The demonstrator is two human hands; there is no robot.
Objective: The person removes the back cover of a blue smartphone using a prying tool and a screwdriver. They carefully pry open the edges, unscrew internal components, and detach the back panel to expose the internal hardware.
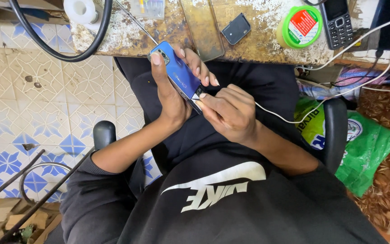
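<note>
While my left hand (170, 97) wraps around the blue smartphone (180, 73), thumb along its left edge and fingers curled over the right edge, the phone sits back-side up above my lap, just in front of the workbench (267, 43), camera end pointing toward the bench. My right hand (231, 113) is pinched closed at the phone's lower corner, fingertips pressed on what looks like a small thin pick or card wedged at the seam; it is mostly hidden by my fingers, so I cannot tell exactly what it is. As I judge it, the work is at an early point: the back cover is still seated on the body along all the edge I can see, with no gap open at the top or sides, and only this one corner is being worked. Whether the seam has started to lift there I cannot tell. What remains, by the look of it, is the rest of the edge around the phone. On the bench lie a small dark flat part (236, 29), a long clear panel (202, 27), a green-lidded tub (299, 27), a black keypad phone (338, 21) and a roll of white tape (80, 10), none of them touched. A white cable (290, 121) runs across my right side, apart from both hands.
</note>
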